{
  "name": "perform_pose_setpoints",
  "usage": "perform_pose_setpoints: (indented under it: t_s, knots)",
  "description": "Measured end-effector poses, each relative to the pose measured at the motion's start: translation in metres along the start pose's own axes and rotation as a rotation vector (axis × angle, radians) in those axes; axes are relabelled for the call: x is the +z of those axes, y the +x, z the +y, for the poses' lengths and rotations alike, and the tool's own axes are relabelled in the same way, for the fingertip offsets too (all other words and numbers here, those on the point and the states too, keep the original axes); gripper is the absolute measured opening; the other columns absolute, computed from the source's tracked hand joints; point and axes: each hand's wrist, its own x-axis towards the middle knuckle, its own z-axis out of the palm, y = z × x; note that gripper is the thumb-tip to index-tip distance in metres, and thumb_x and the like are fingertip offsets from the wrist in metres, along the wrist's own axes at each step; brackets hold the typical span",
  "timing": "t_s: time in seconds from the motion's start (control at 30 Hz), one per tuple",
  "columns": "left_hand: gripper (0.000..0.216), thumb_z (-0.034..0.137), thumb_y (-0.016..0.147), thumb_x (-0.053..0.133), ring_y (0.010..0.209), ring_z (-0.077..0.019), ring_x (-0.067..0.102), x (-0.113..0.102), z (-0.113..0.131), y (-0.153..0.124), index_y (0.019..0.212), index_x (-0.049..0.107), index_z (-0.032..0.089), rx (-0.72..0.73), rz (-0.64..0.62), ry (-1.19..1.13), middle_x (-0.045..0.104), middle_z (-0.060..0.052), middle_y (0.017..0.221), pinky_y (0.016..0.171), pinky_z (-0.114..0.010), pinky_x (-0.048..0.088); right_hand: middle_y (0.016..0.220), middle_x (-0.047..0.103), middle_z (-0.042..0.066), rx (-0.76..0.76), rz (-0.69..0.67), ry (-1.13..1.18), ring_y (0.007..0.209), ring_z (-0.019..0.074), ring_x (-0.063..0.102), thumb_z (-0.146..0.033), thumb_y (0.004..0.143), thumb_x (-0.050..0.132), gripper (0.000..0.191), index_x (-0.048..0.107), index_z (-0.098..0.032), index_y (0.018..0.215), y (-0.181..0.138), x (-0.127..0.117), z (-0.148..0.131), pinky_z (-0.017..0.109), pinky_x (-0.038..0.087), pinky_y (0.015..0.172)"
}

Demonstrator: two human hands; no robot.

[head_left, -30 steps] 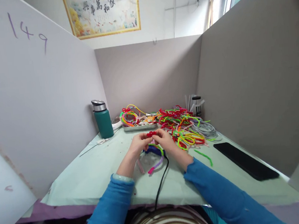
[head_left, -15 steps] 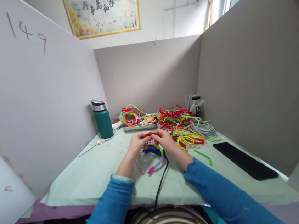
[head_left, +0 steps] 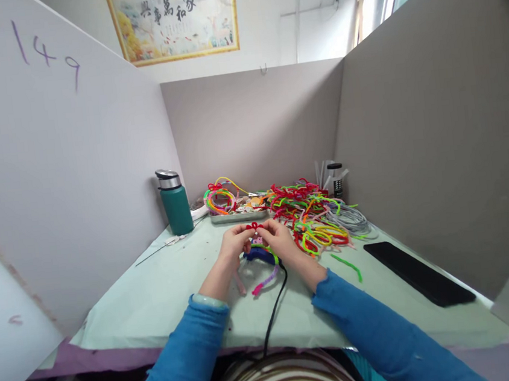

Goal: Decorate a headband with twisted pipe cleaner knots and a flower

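Between my two hands, above the middle of the table, is a small red pipe-cleaner bow or flower. My left hand pinches its left side, and my right hand pinches its right side. Just under the hands lies a dark blue device with a black cord running toward me. A curved pipe-cleaner strip in green, purple and pink rests around it, partly hidden by my hands. The pale pink end of a strip shows below my left hand.
A green bottle stands at the back left. Behind my hands is a metal tray with small pieces and coiled colored rings. A heap of pipe cleaners lies back right, near a black-lidded jar. A black phone-like slab lies right.
The red piece shows more of its loops between my fingers, which have shifted slightly. Both hands keep their pinch on it.
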Motion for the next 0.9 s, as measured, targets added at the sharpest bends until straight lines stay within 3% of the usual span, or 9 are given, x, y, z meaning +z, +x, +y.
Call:
perform_pose_setpoints:
  t_s: [0.23, 0.47, 0.67, 0.9]
  knots:
    - [0.028, 0.033, 0.058, 0.074, 0.033, -0.005, 0.04, 0.0006, -0.0009, -0.0009, 0.07, 0.062, 0.011, -0.002, -0.077, 0.039, 0.056, 0.001, 0.052, 0.035, -0.02, 0.027, 0.051, 0.049, -0.004, -0.032, 0.086, -0.118, 0.048, 0.0124, 0.045, -0.035, 0.072, 0.056, 0.018, 0.053, -0.02, 0.064, 0.0015, -0.0002, 0.0073, 0.024, 0.034, 0.047]
    - [0.024, 0.031, 0.058, 0.073, 0.033, -0.0067, 0.041, 0.0001, -0.0037, 0.0025, 0.068, 0.061, 0.013, 0.063, -0.047, 0.09, 0.054, 0.003, 0.048, 0.033, -0.021, 0.028, 0.054, 0.052, -0.003, -0.013, 0.03, -0.06, 0.048, 0.0126, 0.047, -0.04, 0.073, 0.056, 0.022, 0.056, -0.019, 0.068, 0.0025, -0.0039, 0.0005, 0.025, 0.036, 0.048]
    - [0.027, 0.034, 0.058, 0.073, 0.033, -0.0066, 0.041, 0.0008, -0.004, 0.0031, 0.069, 0.062, 0.011, 0.067, -0.04, 0.141, 0.053, 0.003, 0.047, 0.033, -0.02, 0.027, 0.052, 0.051, -0.003, -0.033, 0.06, -0.106, 0.049, 0.0121, 0.046, -0.039, 0.073, 0.057, 0.022, 0.056, -0.018, 0.066, 0.0038, -0.0052, 0.0049, 0.024, 0.036, 0.048]
    - [0.031, 0.038, 0.055, 0.075, 0.033, -0.0056, 0.039, 0.0004, -0.0036, 0.0021, 0.064, 0.06, 0.012, 0.05, -0.028, 0.037, 0.051, 0.003, 0.045, 0.035, -0.02, 0.026, 0.053, 0.051, -0.003, -0.054, 0.044, -0.126, 0.049, 0.012, 0.046, -0.038, 0.075, 0.055, 0.021, 0.056, -0.018, 0.067, 0.001, -0.0016, 0.0058, 0.024, 0.036, 0.049]
